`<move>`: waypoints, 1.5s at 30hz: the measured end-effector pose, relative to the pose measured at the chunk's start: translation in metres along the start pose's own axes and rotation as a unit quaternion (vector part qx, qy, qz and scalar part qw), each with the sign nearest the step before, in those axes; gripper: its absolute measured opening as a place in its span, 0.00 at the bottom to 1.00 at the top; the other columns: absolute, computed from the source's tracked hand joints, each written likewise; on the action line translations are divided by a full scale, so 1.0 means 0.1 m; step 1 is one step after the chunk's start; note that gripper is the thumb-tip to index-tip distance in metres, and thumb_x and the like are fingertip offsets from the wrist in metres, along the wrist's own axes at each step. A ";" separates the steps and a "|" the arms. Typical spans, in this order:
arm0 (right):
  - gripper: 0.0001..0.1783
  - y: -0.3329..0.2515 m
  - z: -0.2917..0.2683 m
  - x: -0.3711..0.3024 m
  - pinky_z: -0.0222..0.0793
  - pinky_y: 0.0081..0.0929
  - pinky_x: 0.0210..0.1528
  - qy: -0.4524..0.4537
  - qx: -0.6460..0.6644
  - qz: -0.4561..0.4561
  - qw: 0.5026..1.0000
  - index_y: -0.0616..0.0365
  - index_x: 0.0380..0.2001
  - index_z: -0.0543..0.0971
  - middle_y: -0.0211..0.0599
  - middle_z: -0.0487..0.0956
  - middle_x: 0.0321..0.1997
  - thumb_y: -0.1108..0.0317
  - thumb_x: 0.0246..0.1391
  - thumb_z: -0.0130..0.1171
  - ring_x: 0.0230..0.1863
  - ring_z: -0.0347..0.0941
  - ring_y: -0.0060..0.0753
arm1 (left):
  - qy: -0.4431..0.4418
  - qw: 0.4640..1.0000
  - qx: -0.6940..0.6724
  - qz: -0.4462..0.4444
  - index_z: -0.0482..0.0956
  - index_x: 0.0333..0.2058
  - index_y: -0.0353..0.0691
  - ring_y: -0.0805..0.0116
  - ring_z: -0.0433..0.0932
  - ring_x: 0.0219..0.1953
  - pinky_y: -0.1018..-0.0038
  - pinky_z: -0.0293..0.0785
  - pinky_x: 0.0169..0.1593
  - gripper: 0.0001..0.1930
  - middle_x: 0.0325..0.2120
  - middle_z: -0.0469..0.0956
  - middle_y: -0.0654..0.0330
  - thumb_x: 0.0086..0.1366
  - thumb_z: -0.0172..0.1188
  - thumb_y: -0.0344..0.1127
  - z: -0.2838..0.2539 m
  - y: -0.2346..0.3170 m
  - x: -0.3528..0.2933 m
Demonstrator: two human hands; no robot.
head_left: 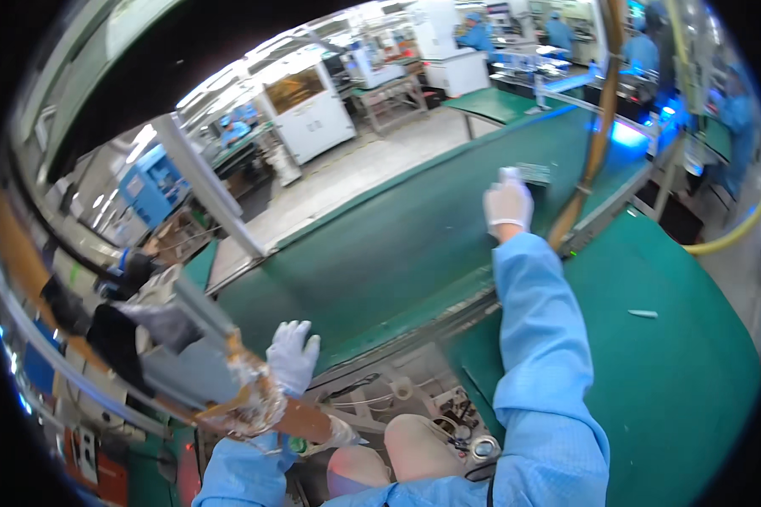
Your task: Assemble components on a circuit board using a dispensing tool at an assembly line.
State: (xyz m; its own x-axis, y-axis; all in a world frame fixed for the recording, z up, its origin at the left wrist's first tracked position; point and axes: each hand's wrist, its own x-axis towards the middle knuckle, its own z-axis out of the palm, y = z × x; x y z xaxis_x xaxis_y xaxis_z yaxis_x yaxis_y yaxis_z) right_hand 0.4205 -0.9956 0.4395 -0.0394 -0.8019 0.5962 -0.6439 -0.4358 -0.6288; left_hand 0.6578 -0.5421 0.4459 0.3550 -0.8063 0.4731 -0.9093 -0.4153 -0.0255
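My right hand (508, 203), in a white glove with a blue sleeve behind it, reaches far out over the green conveyor belt (397, 245). Its fingers rest on a small flat grey board (533, 173) lying on the belt. My left hand (292, 355), also gloved in white, hovers with fingers spread at the belt's near edge, holding nothing. Just left of that hand is a tape-wrapped post (249, 397).
A green work mat (676, 380) with a small pale strip (642, 313) lies to my right. A brown pole (598, 127) rises beside the belt. Below the belt sits a bin of tape rolls and tools (448, 414). White machines (313, 106) and people in blue coats (558, 29) stand beyond.
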 end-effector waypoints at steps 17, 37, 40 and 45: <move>0.27 -2.08 -0.87 -2.13 0.70 0.42 0.55 -0.346 0.248 -0.227 0.876 0.67 0.43 0.78 0.59 0.79 0.45 0.54 0.47 0.61 0.50 0.75 0.56 | 0.136 0.985 -0.058 0.093 0.58 0.67 0.42 0.46 0.60 0.67 0.56 0.59 0.68 0.41 0.63 0.62 0.44 0.58 0.67 0.43 0.03 0.38 0.43; 0.29 -2.11 -1.84 -2.02 0.72 0.33 0.55 -0.433 0.318 -0.124 0.834 0.69 0.59 0.67 0.51 0.76 0.53 0.59 0.61 0.56 0.51 0.76 0.43 | 0.045 0.794 -0.561 -0.228 0.65 0.65 0.51 0.68 0.76 0.51 0.71 0.80 0.45 0.31 0.55 0.73 0.61 0.64 0.57 0.22 -0.31 -0.67 -0.02; 0.35 -1.86 -2.26 -2.00 0.73 0.35 0.56 -0.465 0.422 0.074 0.775 0.72 0.61 0.65 0.55 0.74 0.57 0.57 0.59 0.59 0.53 0.77 0.47 | 0.094 0.645 -0.724 -0.224 0.68 0.60 0.41 0.68 0.79 0.46 0.72 0.80 0.37 0.23 0.51 0.76 0.60 0.67 0.58 0.30 -0.09 -0.89 -0.16; 0.33 -1.65 -2.64 -2.07 0.75 0.32 0.53 -0.456 0.446 0.130 0.759 0.71 0.61 0.66 0.51 0.72 0.59 0.54 0.63 0.55 0.53 0.77 0.42 | 0.003 0.531 -0.793 -0.298 0.75 0.51 0.36 0.67 0.80 0.45 0.67 0.81 0.40 0.16 0.44 0.79 0.58 0.69 0.58 0.38 -0.05 -1.18 -0.22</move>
State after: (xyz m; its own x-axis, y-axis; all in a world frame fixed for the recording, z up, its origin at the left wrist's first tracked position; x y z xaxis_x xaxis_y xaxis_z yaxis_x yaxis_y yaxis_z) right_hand 0.3332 -0.6494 0.5519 0.7313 -0.6798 0.0560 0.0846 0.0088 -0.9964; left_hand 0.7558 -0.4734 0.4427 0.6857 -0.7277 -0.0169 0.3241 0.2844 0.9023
